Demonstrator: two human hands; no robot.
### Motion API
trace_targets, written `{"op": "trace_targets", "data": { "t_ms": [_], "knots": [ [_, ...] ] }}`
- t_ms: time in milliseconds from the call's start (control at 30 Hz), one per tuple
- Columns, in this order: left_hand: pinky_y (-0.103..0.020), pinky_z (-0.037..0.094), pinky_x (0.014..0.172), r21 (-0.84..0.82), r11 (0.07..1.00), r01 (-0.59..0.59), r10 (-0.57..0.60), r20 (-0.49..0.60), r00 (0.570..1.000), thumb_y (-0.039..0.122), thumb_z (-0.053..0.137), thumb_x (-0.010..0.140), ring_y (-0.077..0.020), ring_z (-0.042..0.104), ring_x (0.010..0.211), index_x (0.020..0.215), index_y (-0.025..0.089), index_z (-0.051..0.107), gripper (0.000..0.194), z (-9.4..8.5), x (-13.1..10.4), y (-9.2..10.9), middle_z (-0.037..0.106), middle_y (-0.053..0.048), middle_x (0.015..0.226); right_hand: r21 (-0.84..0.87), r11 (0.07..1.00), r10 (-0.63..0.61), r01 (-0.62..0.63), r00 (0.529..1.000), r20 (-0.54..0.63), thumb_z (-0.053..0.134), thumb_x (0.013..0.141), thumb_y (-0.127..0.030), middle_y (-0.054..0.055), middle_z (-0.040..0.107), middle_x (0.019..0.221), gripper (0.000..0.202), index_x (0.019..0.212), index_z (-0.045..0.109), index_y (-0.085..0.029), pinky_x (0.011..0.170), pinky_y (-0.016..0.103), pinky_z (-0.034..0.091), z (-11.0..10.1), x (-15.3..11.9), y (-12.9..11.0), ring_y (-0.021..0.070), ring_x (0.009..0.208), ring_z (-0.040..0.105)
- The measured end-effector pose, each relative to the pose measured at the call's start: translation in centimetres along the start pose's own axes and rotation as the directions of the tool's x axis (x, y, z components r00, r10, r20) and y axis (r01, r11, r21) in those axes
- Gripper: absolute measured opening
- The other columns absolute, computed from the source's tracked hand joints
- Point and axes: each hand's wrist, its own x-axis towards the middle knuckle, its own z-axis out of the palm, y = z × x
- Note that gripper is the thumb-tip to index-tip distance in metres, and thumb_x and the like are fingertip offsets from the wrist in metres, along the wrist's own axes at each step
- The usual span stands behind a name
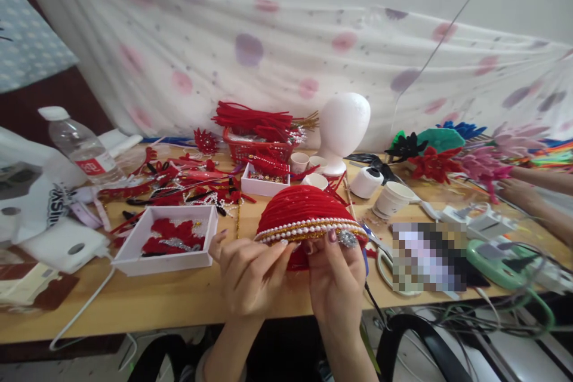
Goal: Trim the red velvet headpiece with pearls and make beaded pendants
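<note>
A red domed headpiece [304,206] with rows of white pearls and gold trim along its edge is held up over the front of the table. My left hand [253,274] pinches the trim near the middle of the edge. On the right side, my right hand [338,268] grips the edge, its thumb beside a round silver sparkling ornament [347,239]. The underside of the headpiece and some fingertips are hidden. Just left of my left hand stands a white box [165,261] with red velvet pieces and silver trim inside.
Behind are a white foam head [344,125], a red basket [233,146], paper cups [393,198] and a thread spool [366,182]. Scissors [385,265] lie right. A bottle [85,146] stands left. Another person's hand [519,191] reaches in near velvet flowers at right.
</note>
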Motion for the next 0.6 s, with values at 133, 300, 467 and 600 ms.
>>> {"op": "trace_targets", "data": {
  "t_ms": [133,300,467,600],
  "knots": [
    [-0.044,0.043,0.086,0.045,0.999,0.028,-0.026,-0.046,0.999,0.014,0.086,0.07,-0.0189,0.056,0.076,0.069,0.021,0.061,0.026,0.1,-0.1,-0.2,0.062,0.001,0.069,-0.033,0.999,-0.028,0.029,0.999,0.025,0.082,0.076,-0.033,0.004,0.072,0.104,0.034,0.106,0.069,-0.026,0.081,0.035,0.054,0.1,0.0,-0.2,0.02,0.087,0.067],
    [-0.037,0.038,0.072,0.134,0.99,-0.041,0.041,0.005,0.999,0.018,0.09,0.065,-0.0198,0.053,0.073,0.069,0.023,0.063,0.029,-0.6,0.2,0.1,0.065,0.001,0.065,-0.06,0.998,0.002,0.0,1.0,0.029,0.081,0.077,-0.034,0.004,0.072,0.105,0.031,0.104,0.068,-0.026,0.081,0.037,0.055,-0.1,0.1,-0.3,0.0219,0.091,0.068],
    [-0.036,0.038,0.072,0.176,0.984,-0.015,0.008,0.037,0.999,0.025,0.089,0.069,-0.0189,0.055,0.07,0.07,0.023,0.063,0.026,-0.9,1.1,0.8,0.068,0.002,0.062,-0.017,1.0,0.001,-0.001,0.999,0.037,0.081,0.077,-0.03,0.001,0.071,0.093,0.023,0.096,0.069,-0.025,0.081,0.033,0.054,0.0,0.1,-0.4,0.0184,0.085,0.066],
    [-0.036,0.041,0.073,0.177,0.984,-0.037,0.032,0.033,0.999,0.029,0.085,0.075,-0.0177,0.06,0.07,0.07,0.023,0.063,0.023,-0.5,1.7,1.2,0.067,0.002,0.065,-0.008,1.0,0.021,-0.021,0.999,0.033,0.083,0.076,-0.031,0.0,0.07,0.086,0.026,0.096,0.067,-0.024,0.071,0.032,0.053,0.2,0.0,-0.6,0.0183,0.077,0.065]
  ]
}}
